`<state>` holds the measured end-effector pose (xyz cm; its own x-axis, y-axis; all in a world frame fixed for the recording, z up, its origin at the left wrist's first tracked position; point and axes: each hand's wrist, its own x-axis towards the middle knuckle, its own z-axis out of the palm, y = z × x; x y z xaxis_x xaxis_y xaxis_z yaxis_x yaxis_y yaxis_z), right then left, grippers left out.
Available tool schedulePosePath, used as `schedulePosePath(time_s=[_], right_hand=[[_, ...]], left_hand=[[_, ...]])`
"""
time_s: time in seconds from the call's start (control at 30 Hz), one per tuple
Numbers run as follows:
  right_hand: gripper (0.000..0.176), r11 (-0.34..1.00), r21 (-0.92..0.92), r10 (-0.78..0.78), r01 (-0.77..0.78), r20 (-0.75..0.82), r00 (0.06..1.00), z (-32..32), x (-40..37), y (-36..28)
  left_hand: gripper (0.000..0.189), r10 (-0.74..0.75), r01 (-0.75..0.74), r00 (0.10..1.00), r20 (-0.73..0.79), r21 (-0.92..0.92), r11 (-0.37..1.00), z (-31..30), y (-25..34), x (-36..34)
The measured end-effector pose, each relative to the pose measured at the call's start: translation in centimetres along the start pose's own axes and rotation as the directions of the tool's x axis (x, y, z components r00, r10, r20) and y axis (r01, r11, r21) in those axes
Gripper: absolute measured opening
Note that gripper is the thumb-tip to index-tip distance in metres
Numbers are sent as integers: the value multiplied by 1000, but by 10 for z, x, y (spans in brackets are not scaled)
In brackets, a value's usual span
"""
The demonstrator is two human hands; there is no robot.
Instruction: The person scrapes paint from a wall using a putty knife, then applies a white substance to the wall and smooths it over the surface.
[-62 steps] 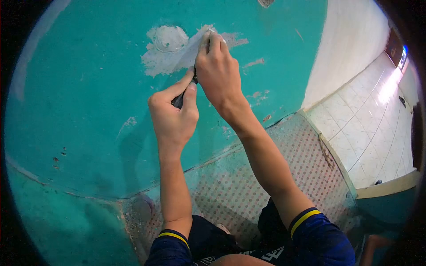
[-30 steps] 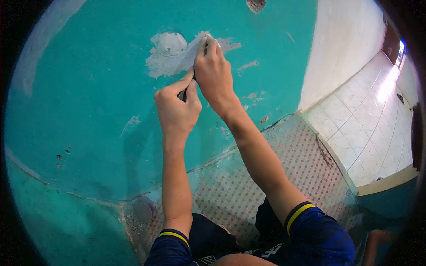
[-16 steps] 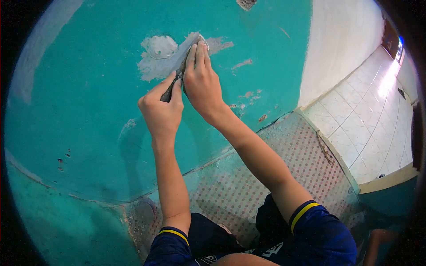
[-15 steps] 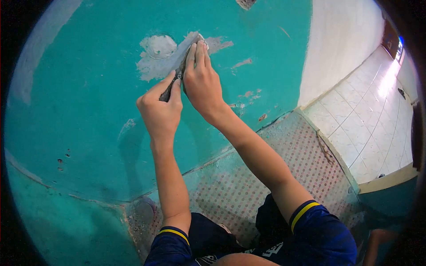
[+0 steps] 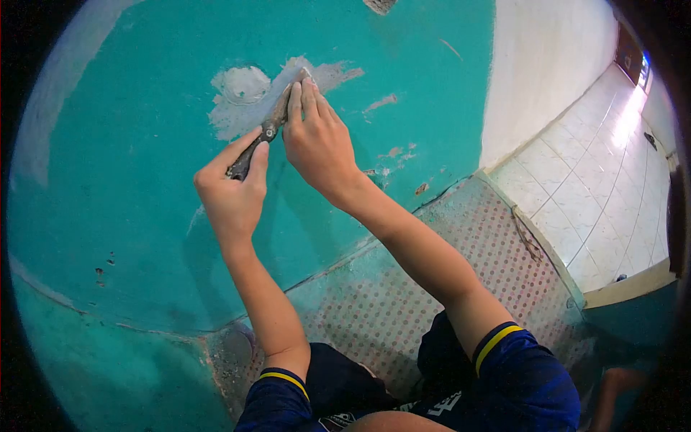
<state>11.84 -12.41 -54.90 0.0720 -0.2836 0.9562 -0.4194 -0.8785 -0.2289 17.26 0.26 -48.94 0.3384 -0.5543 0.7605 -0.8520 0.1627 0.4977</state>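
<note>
The left hand (image 5: pixel 234 194) is closing around the dark handle of a scraper (image 5: pixel 268 132), its thumb and index finger lying along opposite sides of the handle and its other fingers curling out of view beneath. The right hand (image 5: pixel 318 147) is holding its fingers nearly straight and close together, pressing them palm-down along the blade end; its palm is facing the wall, and its thumb is not showing. The two hands are staying just apart, with the round rivet of the scraper showing between them.

The scraper is slanting upward from the left hand toward the right fingertips, its blade lying over the pale filler patch (image 5: pixel 234 119) on the teal wall (image 5: pixel 144 194). The fingers are partly covering the blade, so its full outline is not showing. White material is clinging near its upper tip. A rounder, lighter area (image 5: pixel 247 85) is sitting in the patch to the left of the blade, and a thinner smear is extending to the right of the fingertips.

Above the patch, a hole (image 5: pixel 379 6) is showing at the top edge of the view. To the right, the teal paint is giving way to a white wall (image 5: pixel 529 65), beside which a tiled floor (image 5: pixel 590 180) is running. Below the hands, a dotted floor (image 5: pixel 461 252) is meeting the foot of the teal wall.
</note>
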Motion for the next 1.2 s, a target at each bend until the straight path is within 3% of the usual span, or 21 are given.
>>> schedulePosePath(time_s=[0.03, 0.13, 0.27, 0.33, 0.43, 0.53, 0.63, 0.9, 1.07, 1.2], right_hand=[[54, 998, -67, 14, -13, 16, 1000, -1, 0, 0], [53, 986, -162, 50, -42, 44, 998, -5, 2, 7], [51, 985, -162, 76, -65, 62, 995, -9, 6, 17], [51, 987, -131, 99, -90, 70, 993, -9, 6, 14], [51, 985, -154, 96, -78, 114, 989, -8, 2, 10], [51, 978, -188, 106, -87, 93, 990, -4, 3, 10], [52, 980, -175, 107, -90, 94, 990, -6, 2, 11], [63, 988, 129, 55, -79, 182, 982, -7, -7, -17], [67, 979, 203, -23, -25, 228, 973, -6, -12, -27], [73, 975, 219, -16, -37, 235, 972, -4, -16, -32]], left_hand=[[20, 1, -1, 1000, 5, 3, 1000, 4, -2, 0], [23, 295, -293, 955, -32, 59, 954, 32, -16, 3], [23, 337, -336, 942, 15, 91, 937, 28, -7, -1], [22, 57, -46, 994, 93, -118, 992, 15, -1, -4], [22, 32, -25, 999, 25, -238, 971, 19, -6, -2], [22, -40, 46, 999, 29, -243, 969, 30, -18, -1], [22, -76, 79, 997, 22, -159, 984, 19, -26, 0], [20, -134, 112, 986, -102, -200, 973, -25, -17, 3], [19, -145, 90, 964, -222, -240, 966, -44, -18, 5], [17, -140, 89, 965, -223, -224, 971, -36, -19, 5]])
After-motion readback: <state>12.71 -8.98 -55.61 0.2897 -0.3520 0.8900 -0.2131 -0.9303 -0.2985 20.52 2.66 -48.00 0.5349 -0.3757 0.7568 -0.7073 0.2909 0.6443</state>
